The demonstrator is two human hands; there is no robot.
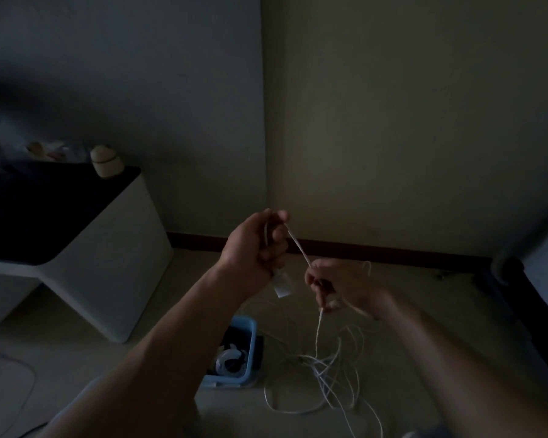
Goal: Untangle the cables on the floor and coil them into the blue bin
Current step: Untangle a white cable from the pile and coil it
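Two bare forearms (171, 343): enter from the bottom edge, raised toward the corner of the room.

Left hand (253, 245): fingers (276, 240) curled tight round a thin white cable (298, 248). A small white rectangular plug (282, 287) hangs just below the fist.

Right hand (339, 286): lower than the left and just beside it. Its fingers are pinched together on the same cable, which runs taut and slanted between the two hands.

Loose tangle of thin white cables (329, 371): on the pale floor (424, 311) below the right hand, where the held cable drops into it. Its loops are spread out and cross one another.

Light-blue plastic bin (246, 327): on the floor just left of the tangle, partly hidden by the left forearm. It holds a coiled white-and-dark bundle (231, 358), too dim to identify.

White cabinet (114, 263) with dark worktop (45, 210): at the left. A small rounded cream jar (106, 161) stands at the worktop's back corner.

Dark red skirting board (377, 249): along the foot of the wall.
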